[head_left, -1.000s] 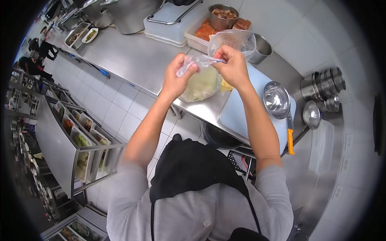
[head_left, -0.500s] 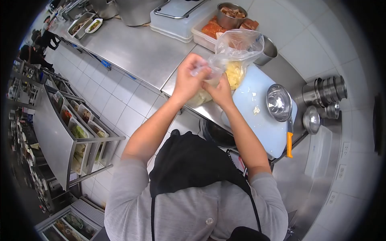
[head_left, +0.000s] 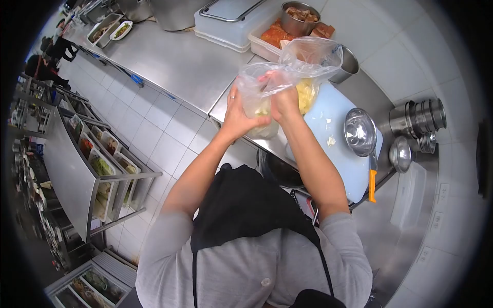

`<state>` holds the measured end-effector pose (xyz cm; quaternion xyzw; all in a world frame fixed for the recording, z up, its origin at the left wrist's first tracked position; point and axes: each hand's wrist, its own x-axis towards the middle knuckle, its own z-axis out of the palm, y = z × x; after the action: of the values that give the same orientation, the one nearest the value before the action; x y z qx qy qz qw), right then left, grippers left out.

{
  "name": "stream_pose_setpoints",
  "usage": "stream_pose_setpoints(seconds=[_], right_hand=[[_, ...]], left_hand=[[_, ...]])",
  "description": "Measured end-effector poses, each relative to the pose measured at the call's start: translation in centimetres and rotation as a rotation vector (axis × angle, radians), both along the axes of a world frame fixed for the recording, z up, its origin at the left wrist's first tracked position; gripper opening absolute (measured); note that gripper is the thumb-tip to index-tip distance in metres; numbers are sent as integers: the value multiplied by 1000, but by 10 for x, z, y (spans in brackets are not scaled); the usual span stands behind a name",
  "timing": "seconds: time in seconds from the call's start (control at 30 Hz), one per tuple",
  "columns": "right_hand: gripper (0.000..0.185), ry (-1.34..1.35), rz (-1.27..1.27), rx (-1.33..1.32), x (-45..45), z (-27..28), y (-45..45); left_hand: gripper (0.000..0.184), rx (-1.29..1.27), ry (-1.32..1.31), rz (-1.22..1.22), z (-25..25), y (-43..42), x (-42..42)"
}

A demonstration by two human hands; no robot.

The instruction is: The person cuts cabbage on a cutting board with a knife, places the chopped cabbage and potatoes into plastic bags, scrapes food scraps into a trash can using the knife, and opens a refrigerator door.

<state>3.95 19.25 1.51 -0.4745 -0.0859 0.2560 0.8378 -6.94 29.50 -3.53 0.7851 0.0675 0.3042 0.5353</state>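
by one steel counter point(head_left: 179, 64) above a white-tiled floor point(head_left: 159, 120), your left hand point(head_left: 241, 118), half-curled, clasped one clear bag point(head_left: 255, 100); your right hand point(head_left: 285, 104) touched it (closure indeterminable, plastic-veiled). one yellow-filled bag point(head_left: 306, 96) adjoined.

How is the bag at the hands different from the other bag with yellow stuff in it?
The near bag has pale food low down inside; the other bag has brighter yellow pieces.

The left hand and right hand are at the near bag, while the other bag sits past the right hand, by the blue board.

Both are see-through, crinkly plastic.
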Motion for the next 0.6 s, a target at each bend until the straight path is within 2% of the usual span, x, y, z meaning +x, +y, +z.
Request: stream_pose_setpoints(seconds=[0.03,0.1,0.17,0.2,0.23,0.37,0.4,0.5,0.57,0.6], right_hand=[[11,-77,65,7,-2,0,1],[17,-187,133,-42,-3,4,-2],[31,-247,140,-153,-4,6,-10],[44,-369,155,-246,0,1,-19],[57,-490,171,-340,6,-4,-32],[104,-866,350,-579,-9,-8,-53],[123,-952,354,-616,-10,-21,-48],[129,-942,251,-811,-20,-36,-33],[116,-1104,244,-790,-12,-51,-31],[109,-1187,226,-770,-7,-66,-32]], left_hand=[[77,-7,11,43,1,-2,3],[52,-185,-62,110,5,4,16],[35,-353,-36,206,13,3,17],[30,-436,-22,254,21,2,16],[29,-518,-6,303,26,3,16],[36,-532,-115,311,16,19,32],[32,-486,-98,292,20,15,34],[20,-294,-24,169,32,-6,36],[15,-104,58,-9,31,-15,34],[18,80,51,-59,35,-17,32]])
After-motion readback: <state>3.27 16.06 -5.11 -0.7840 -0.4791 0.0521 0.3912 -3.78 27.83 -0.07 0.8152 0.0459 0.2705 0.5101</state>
